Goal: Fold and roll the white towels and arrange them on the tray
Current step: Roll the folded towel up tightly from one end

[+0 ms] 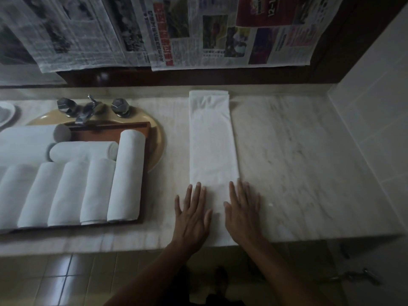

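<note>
Hands [217, 214] flat on folded towel [212, 140], long axis pointing away.

1. The place was a bathroom, seen from its vanity: a long pale veined marble countertop [298, 162] ran along the back wall.
2. A round mustard-yellow ceramic basin [157, 138] was sunk into that counter, with a chrome tap spout [85, 113] between two faceted chrome knobs [119, 107].
3. Pale glazed wall tiles [375, 129] covered the right-hand wall, and glossy beige floor tiles [55, 277] lay below the counter's front edge.
4. A reddish-brown wooden tray [110, 126] sat across the basin, loaded with rolled white towels [66, 191] laid side by side.
5. Printed newspaper sheets [198, 29] hung over the dark wood-framed surface above the counter.
</note>
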`<state>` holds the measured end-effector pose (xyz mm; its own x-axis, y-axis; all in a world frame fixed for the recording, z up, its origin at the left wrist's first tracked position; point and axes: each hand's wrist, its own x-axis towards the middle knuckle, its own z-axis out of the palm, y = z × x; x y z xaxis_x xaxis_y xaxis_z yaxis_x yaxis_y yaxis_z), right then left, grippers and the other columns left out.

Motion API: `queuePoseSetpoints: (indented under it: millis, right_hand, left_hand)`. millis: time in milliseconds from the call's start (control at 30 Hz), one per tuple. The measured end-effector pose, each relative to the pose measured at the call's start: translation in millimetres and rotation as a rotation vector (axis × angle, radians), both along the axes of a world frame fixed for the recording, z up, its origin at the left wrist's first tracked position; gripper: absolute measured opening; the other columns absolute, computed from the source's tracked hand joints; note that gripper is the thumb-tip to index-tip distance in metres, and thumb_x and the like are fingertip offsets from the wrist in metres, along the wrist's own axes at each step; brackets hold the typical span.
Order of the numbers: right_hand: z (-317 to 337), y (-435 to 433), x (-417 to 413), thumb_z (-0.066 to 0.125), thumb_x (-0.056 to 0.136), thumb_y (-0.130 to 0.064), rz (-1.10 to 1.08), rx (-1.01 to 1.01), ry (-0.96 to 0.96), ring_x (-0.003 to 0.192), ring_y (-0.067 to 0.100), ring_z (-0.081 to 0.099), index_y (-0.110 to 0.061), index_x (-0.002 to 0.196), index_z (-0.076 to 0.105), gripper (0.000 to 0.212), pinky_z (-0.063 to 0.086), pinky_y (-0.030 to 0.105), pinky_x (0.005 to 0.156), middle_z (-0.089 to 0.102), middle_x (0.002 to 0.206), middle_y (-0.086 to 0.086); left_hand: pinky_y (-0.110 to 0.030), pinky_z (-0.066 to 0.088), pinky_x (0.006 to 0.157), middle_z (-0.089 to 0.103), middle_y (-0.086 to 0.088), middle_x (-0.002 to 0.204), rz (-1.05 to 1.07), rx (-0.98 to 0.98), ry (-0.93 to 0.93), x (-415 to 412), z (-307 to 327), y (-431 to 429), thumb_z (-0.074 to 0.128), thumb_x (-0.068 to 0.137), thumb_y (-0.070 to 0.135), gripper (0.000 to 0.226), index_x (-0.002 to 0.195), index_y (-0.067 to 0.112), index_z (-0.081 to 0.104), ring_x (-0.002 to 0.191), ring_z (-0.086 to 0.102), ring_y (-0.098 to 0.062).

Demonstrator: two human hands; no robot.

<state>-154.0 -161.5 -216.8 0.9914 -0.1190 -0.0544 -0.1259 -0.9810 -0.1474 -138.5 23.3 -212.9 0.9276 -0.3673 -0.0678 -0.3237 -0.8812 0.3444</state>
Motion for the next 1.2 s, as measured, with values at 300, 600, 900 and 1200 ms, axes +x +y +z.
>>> queuePoseSetpoints:
  millis: [300,600,900,1200]
  right_hand:
    - [-2,-22,24,0.018,0.106,-0.051,0.084,0.082,0.01,0.159,0.026,0.007,-0.023,0.164,0.021,0.064,0.01,0.058,0.124,0.011,0.172,0.004]
    - [1,-42,-78,0.07,0.09,-0.031,0.518,0.307,-0.152,0.135,0.027,0.05,-0.018,0.133,0.063,0.045,0.045,0.045,0.112,0.056,0.141,0.007]
    - [8,-57,-73,0.065,0.082,-0.008,0.614,0.257,-0.2,0.096,0.022,0.06,-0.015,0.105,0.072,0.025,0.054,0.034,0.076,0.065,0.105,0.002]
    - [17,-70,-72,0.061,0.1,-0.015,0.424,0.413,-0.005,0.103,0.012,0.06,-0.017,0.115,0.075,0.021,0.051,0.023,0.088,0.066,0.11,-0.003]
  left_hand:
    - [-0.056,-0.006,0.126,-0.019,0.001,0.171,-0.009,-0.048,0.045,5,-3,-1,0.026,0.108,0.052,0.072,0.165,0.022,-0.006,0.157,-0.018,-0.019]
    - [-0.036,0.056,0.087,0.056,0.003,0.122,-0.343,-0.103,-0.079,-51,9,41,0.059,0.095,0.04,0.035,0.126,0.025,0.057,0.109,0.051,-0.014]
    - [-0.035,0.054,0.073,0.065,0.001,0.105,-0.505,-0.066,-0.024,-37,16,51,0.073,0.085,0.006,0.033,0.115,0.019,0.069,0.097,0.06,-0.019]
    - [-0.023,0.044,0.06,0.065,0.003,0.085,-0.241,-0.185,-0.048,-50,31,46,0.075,0.082,0.001,0.02,0.089,0.019,0.071,0.073,0.063,-0.018]
